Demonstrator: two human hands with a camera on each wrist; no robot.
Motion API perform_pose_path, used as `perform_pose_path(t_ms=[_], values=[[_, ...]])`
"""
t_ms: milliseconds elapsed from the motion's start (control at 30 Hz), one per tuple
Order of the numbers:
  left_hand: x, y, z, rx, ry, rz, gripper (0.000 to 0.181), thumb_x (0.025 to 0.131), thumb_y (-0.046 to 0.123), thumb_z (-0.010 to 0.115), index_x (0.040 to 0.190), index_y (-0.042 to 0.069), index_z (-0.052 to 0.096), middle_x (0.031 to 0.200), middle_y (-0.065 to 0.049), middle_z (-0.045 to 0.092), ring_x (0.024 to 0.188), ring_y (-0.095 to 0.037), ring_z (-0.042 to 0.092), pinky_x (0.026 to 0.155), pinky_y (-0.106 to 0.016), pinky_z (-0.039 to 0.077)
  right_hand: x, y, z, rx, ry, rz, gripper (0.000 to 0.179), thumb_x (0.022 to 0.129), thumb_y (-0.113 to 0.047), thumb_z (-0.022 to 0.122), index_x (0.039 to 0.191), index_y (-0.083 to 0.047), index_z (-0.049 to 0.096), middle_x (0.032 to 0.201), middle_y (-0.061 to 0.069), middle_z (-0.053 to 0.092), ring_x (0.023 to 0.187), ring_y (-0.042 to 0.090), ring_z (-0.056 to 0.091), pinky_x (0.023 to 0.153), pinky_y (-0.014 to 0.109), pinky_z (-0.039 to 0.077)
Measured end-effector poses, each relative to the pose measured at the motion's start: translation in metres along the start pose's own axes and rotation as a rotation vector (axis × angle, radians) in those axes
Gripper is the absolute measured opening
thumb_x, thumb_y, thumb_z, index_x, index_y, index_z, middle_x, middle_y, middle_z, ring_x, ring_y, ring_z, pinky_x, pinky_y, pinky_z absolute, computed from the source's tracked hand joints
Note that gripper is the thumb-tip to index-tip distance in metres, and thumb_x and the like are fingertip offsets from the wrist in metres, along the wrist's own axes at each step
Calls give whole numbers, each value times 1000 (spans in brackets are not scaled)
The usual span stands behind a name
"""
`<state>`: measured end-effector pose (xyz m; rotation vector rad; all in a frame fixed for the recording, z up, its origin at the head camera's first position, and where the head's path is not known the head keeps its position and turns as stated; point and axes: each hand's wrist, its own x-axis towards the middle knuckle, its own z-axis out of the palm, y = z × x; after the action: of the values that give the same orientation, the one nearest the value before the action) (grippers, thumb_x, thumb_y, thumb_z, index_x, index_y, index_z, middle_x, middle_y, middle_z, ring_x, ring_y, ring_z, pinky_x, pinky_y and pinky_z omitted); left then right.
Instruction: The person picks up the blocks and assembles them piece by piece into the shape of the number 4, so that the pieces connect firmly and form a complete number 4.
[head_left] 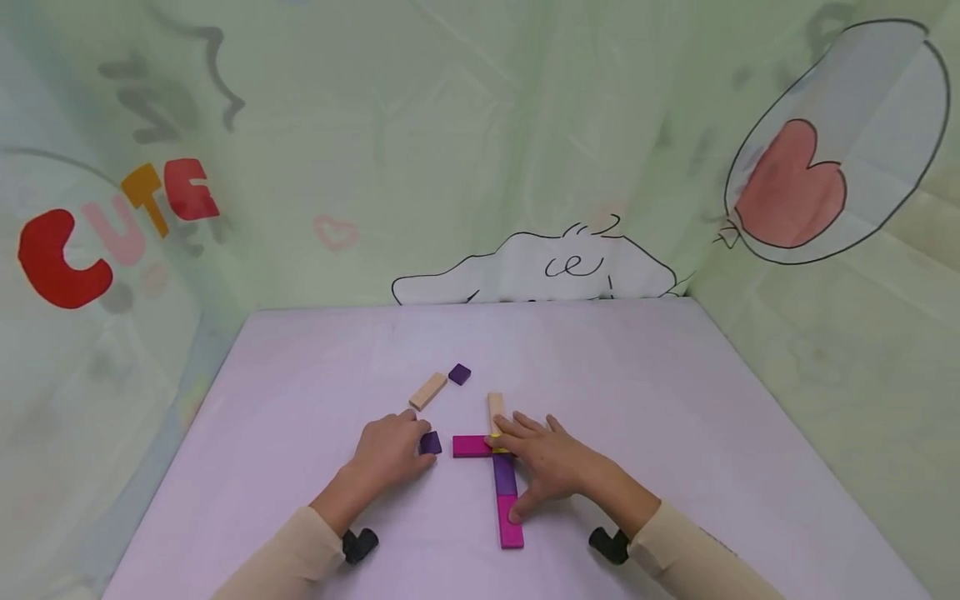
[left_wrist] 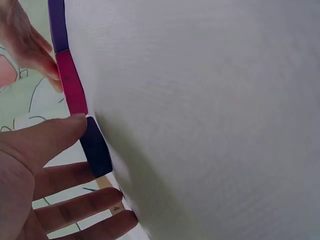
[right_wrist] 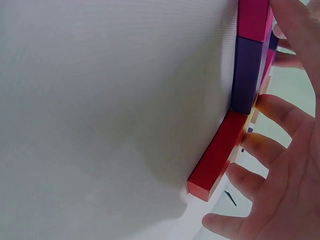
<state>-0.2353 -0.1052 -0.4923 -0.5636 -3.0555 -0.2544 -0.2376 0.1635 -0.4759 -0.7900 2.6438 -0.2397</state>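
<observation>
My left hand (head_left: 390, 448) has a small dark purple block (head_left: 431, 443) between its thumb and index finger. Left of the cross of blocks, it stays low at the table. My right hand (head_left: 551, 458) spreads over the cross, fingers extended, thumb on the lower magenta block (head_left: 512, 535) and index finger at the yellow piece (head_left: 500, 450) in the centre. Around that centre lie a plain wooden block (head_left: 495, 406), a left magenta block (head_left: 470, 447) and a purple block (head_left: 505, 475). A red block (right_wrist: 215, 157), under the right hand, shows in the right wrist view.
Beyond the left hand lie a loose wooden block (head_left: 428, 391) and another dark purple block (head_left: 460, 374) on the pale table (head_left: 337, 358). Printed cloth walls (head_left: 450, 150) enclose the table at the back and both sides.
</observation>
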Motion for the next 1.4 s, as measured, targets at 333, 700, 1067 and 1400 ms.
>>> perform_pose_path(t_ms=[333, 700, 1067, 1400], values=[[5, 3, 2, 31, -7, 3, 24, 87, 31, 83, 106, 17, 79, 81, 1, 63, 66, -13, 51, 58, -31, 47, -3, -3, -3, 4, -7, 2, 98, 64, -59, 92, 149, -27, 55, 169, 3, 33, 159, 36, 22, 119, 74, 16], [10, 11, 2, 39, -39, 18, 28, 87, 28, 84, 113, 19, 80, 87, -1, 68, 73, -16, 59, 62, -32, 51, -3, -2, -2, 17, 5, -16, 98, 64, -59, 92, 149, -26, 55, 169, 4, 34, 158, 35, 24, 118, 75, 17], [11, 11, 3, 42, -38, 32, 27, 86, 27, 84, 112, 20, 80, 87, 0, 67, 74, -16, 61, 62, -33, 51, -1, 0, -1, -2, -4, -9, 100, 64, -61, 91, 150, -28, 54, 169, 2, 33, 159, 34, 24, 119, 75, 17], [13, 12, 1, 63, -70, 42, 25, 89, 19, 81, 114, 21, 80, 91, 1, 69, 74, -14, 61, 64, -31, 53, -1, -1, -2, -13, -3, -1, 99, 63, -62, 91, 149, -28, 55, 169, 3, 34, 158, 34, 24, 119, 74, 18]])
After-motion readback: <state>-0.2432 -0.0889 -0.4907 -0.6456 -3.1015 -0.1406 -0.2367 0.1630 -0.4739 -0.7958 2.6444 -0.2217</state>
